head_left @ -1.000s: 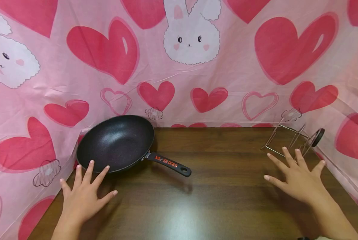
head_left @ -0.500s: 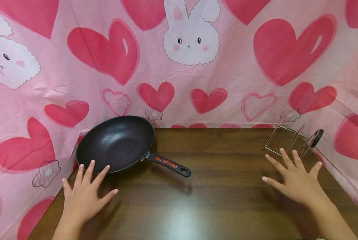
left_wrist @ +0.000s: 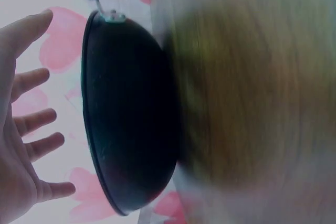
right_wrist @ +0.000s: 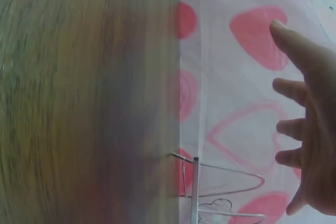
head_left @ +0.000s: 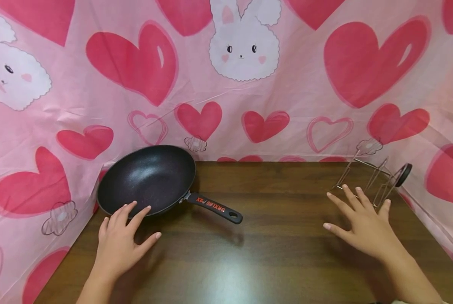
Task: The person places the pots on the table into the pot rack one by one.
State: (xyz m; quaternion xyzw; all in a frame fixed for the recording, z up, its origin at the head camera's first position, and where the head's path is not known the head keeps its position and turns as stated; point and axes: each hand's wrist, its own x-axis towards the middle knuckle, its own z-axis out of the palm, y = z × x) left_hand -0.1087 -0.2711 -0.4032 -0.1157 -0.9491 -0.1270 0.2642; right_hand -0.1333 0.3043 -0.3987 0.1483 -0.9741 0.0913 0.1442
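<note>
A black frying pan (head_left: pixel 146 179) sits at the back left, its handle (head_left: pixel 215 207) with orange lettering pointing right. My left hand (head_left: pixel 122 242) hovers at the pan's near rim, fingers spread and holding nothing. In the left wrist view, a gap shows between the fingertips and the pan's dark outer side (left_wrist: pixel 128 114). On the right, my right hand (head_left: pixel 367 228) is spread in the air with nothing in it. Just beyond its fingertips stands a wire rack (head_left: pixel 378 175) with a black round piece (head_left: pixel 403 175) at its right end; the hand hides part of the rack's near side.
The brown wooden table (head_left: pixel 272 236) reaches back to a pink cloth (head_left: pixel 234 95) printed with hearts and rabbits. This cloth also hangs along the left and right sides, close to the pan and the rack.
My left hand has moved right, closer over the pan's rim, its fingers less spread. My right hand has shifted slightly left. Pan and rack stay where they were.
</note>
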